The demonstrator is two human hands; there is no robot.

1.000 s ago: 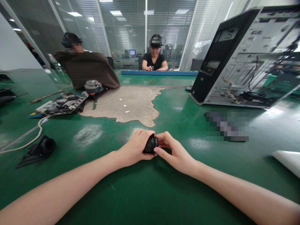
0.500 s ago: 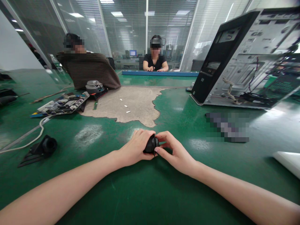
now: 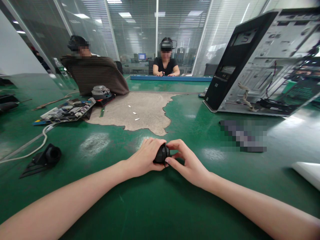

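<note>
A small black round part (image 3: 161, 154), stepped like a lens or a knob, is held low over the green surface, straight in front of me. My left hand (image 3: 146, 156) wraps round its left side, hiding much of it. From the right, the thumb and fingers of my right hand (image 3: 183, 160) pinch the rim facing them. The exact kind of the part cannot be made out. Off to the left lies a black piece with a round opening (image 3: 48, 156), apart from both hands.
An opened computer case (image 3: 237, 63) stands at the right, with a blurred dark object (image 3: 242, 136) before it. Circuit boards (image 3: 70, 110) and a white cable (image 3: 41, 143) are at the left. A white object (image 3: 307, 171) sits at the right edge. Two people sit across the green table (image 3: 140, 206).
</note>
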